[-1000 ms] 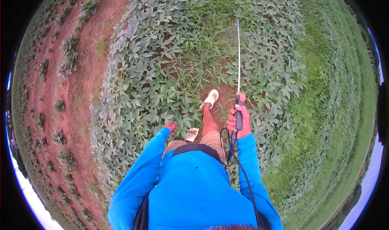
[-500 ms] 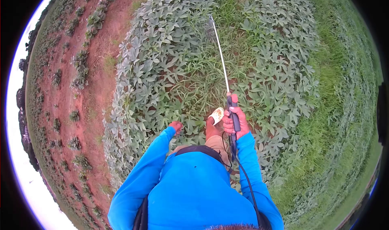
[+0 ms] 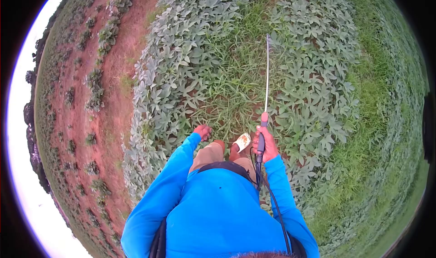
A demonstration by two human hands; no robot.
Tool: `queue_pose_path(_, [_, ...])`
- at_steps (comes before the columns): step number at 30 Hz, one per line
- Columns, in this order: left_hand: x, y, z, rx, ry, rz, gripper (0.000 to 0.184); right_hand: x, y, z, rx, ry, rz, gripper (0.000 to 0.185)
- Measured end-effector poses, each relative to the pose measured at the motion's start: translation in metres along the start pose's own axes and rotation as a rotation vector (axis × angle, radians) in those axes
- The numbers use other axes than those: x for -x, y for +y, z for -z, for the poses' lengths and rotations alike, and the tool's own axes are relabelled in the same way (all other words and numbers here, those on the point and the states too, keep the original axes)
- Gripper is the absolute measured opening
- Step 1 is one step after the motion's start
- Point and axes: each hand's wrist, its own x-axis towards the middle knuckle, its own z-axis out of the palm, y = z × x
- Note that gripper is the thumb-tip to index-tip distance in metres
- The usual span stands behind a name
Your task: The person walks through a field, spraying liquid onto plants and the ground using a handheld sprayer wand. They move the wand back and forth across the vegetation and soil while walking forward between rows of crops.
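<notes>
My right hand (image 3: 267,143) is closed round the dark handle of a sprayer wand (image 3: 267,83). The wand's pale lance points forward, its nozzle end (image 3: 268,38) over the plants right of the grassy strip. From the handle a black hose (image 3: 275,201) runs back along my right sleeve. My left hand (image 3: 204,131) hangs in front of my left thigh, above the leaves. Its fingers are curled in, and nothing shows in them.
Broad-leaved crop plants (image 3: 168,71) grow on both sides of a strip of green grass (image 3: 236,87). Red bare soil (image 3: 116,121) with smaller plants lies to the left. A pale, stained shoe (image 3: 243,141) stands between my hands. More grass (image 3: 363,135) runs along the right.
The wand's tip has swung right, from the left of the grass strip to its right edge. My left hand has moved forward and slightly right, and my left leg has come forward into view.
</notes>
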Motion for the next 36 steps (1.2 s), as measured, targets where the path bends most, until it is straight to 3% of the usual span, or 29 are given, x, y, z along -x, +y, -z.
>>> queue_pose_path(5, [0.002,-0.021,0.016,-0.165,0.084,0.116,0.035,-0.014,-0.015,-0.032,-0.059,-0.202,-0.109,0.024])
queue_pose_path(7, [0.012,-0.010,0.021,-0.178,0.113,0.171,0.036,-0.023,-0.022,-0.042,-0.088,-0.414,-0.220,0.024])
queue_pose_path(11, [0.011,0.001,0.032,-0.121,0.084,0.233,0.035,-0.039,-0.049,-0.055,-0.140,-0.622,-0.362,0.023])
queue_pose_path(15, [-0.027,0.007,0.032,-0.060,0.052,0.178,0.031,-0.051,-0.080,-0.069,-0.161,-0.637,-0.369,0.021])
queue_pose_path(16, [-0.038,0.019,0.028,-0.035,0.048,0.203,0.030,-0.054,-0.088,-0.072,-0.158,-0.629,-0.371,0.021])
queue_pose_path(18, [-0.059,0.038,0.027,0.029,0.006,0.179,0.030,-0.059,-0.101,-0.076,-0.061,-0.409,-0.280,0.021])
queue_pose_path(29, [-0.203,0.168,0.042,0.067,-0.063,0.074,0.029,-0.064,-0.208,-0.105,-0.022,0.104,0.104,0.022])
queue_pose_path(36, [-0.260,0.221,0.074,0.120,-0.136,0.054,0.032,-0.102,-0.266,-0.142,-0.022,0.176,0.191,0.021])
